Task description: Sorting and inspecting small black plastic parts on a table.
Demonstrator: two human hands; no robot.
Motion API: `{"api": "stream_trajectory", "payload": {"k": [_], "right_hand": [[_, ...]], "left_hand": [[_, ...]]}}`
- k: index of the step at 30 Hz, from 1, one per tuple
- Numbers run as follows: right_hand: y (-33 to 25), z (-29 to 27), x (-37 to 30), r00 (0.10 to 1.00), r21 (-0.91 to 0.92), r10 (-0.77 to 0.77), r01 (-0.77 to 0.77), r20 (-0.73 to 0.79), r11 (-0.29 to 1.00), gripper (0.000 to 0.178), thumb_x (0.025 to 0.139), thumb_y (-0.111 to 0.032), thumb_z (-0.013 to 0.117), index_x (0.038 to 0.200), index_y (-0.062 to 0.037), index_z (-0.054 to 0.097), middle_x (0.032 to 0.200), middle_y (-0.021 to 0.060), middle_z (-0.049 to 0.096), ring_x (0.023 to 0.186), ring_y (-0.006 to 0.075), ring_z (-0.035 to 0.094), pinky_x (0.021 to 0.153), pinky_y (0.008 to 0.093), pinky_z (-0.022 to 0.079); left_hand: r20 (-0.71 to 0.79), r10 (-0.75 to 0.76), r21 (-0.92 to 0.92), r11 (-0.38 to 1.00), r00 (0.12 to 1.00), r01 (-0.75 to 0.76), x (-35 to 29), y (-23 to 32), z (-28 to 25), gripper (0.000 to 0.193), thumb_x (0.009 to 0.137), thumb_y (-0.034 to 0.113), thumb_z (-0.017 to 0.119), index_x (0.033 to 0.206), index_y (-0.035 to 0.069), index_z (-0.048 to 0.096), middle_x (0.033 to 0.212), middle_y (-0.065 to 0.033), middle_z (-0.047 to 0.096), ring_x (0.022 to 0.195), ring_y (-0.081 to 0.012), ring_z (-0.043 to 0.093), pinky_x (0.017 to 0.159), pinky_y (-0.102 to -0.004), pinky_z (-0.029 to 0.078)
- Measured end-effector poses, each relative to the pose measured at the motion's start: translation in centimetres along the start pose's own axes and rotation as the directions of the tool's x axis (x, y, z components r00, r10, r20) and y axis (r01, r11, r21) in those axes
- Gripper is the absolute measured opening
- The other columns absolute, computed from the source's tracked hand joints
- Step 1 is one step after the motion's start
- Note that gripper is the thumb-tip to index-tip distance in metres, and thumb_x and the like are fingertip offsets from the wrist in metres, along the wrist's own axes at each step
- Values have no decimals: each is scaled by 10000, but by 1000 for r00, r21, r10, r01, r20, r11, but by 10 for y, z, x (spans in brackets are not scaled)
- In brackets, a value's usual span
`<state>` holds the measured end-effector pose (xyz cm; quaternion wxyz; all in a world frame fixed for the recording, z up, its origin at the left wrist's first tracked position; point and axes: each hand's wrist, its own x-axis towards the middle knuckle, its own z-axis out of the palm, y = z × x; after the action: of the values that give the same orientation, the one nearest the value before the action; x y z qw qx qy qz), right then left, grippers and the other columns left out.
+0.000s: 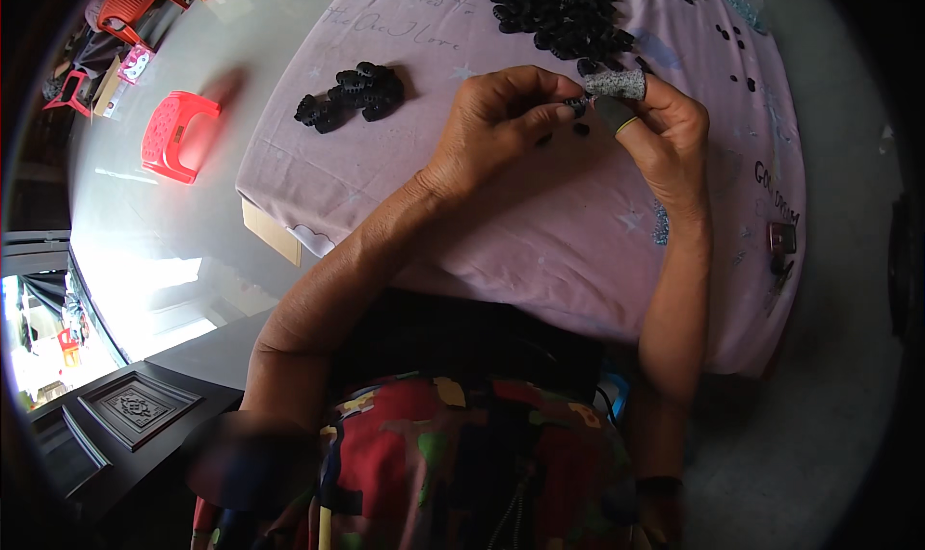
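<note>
Over the pink cloth-covered table (482, 251), my two hands meet fingertip to fingertip. My left hand (496, 121) pinches a small black ridged piece (578, 105) between thumb and forefinger. On my right hand (665, 131) the forefinger wears a grey knitted finger cover (617, 86), and the thumb a dark one with a yellow rim (614, 115). Those two fingers close together beside the black piece; what they grip is too small to tell. A large heap of similar black pieces (559, 15) lies just beyond my hands. A smaller black cluster (355, 95) sits to the left.
Loose black bits (581, 129) are scattered under my hands and at the far right. A small dark reddish box (781, 238) lies near the right edge, and blue-grey beads (661, 222) by my right wrist. A red plastic stool (178, 136) stands on the floor at left.
</note>
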<state>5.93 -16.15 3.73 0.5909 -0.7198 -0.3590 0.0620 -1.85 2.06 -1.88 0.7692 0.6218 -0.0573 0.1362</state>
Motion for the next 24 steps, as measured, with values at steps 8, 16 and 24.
{"api": "stream_trajectory", "payload": {"k": [8, 16, 24], "right_hand": [[5, 4, -1, 996, -68, -88, 88, 6, 994, 185, 845, 49, 660, 1001, 10, 751, 821, -8, 704, 738, 33, 610, 673, 202, 505], [0, 7, 1, 984, -118, -174, 178, 48, 977, 200, 856, 82, 637, 1016, 27, 743, 862, -2, 678, 777, 38, 594, 685, 198, 477], [1, 5, 1, 981, -60, -191, 192, 29, 979, 231, 860, 92, 607, 1030, 20, 747, 841, -4, 671, 755, 32, 577, 668, 199, 474]], "left_hand": [[65, -127, -127, 983, 990, 134, -1, 8, -5, 183, 956, 75, 695, 1129, 16, 697, 884, -6, 700, 773, -54, 618, 698, -202, 512], [111, -231, -224, 942, 967, 251, -1, 7, -7, 188, 966, 133, 690, 1147, 81, 695, 1021, 16, 696, 915, -73, 632, 846, -247, 500], [167, -224, -285, 921, 960, 264, 0, 4, -10, 191, 965, 135, 688, 1149, 84, 696, 1043, 12, 699, 947, -78, 639, 871, -255, 504]]}}
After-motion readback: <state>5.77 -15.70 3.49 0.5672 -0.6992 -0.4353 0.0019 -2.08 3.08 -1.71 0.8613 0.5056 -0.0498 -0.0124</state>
